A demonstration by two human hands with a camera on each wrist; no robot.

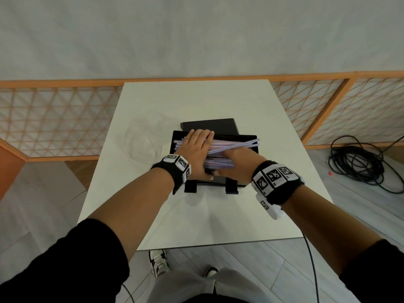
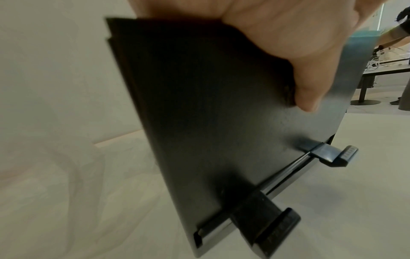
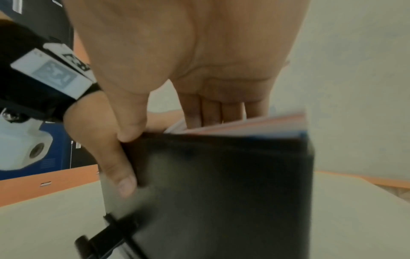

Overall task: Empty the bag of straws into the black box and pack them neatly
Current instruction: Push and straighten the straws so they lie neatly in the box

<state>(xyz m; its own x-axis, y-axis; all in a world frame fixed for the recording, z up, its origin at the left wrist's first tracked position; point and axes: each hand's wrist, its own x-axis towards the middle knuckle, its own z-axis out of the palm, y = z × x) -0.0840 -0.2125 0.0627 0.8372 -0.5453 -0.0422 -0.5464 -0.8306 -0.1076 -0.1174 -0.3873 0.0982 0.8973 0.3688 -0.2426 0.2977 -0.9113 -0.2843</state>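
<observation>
The black box [image 1: 251, 136] stands on the white table [image 1: 196, 215], packed with pale purple and pink straws [image 1: 231, 145]. My left hand [image 1: 196, 147] lies flat on the straws at the box's left side. Its thumb presses the box's front wall [image 2: 199, 122]. My right hand [image 1: 236, 158] reaches in from the front right, its straight fingers [image 3: 210, 112] on the straws [image 3: 255, 124] and its thumb against the box wall [image 3: 221, 184]. A few straws [image 1: 251, 142] lie slanted over the right rim. The clear bag [image 1: 142, 143] lies crumpled to the left of the box.
The box's lid [image 1: 209, 125] sits behind the box. Two latches [image 1: 231, 188] stick out from its front. A wooden lattice screen [image 1: 54, 119] runs behind the table. A coil of black cable [image 1: 358, 162] lies on the floor at the right.
</observation>
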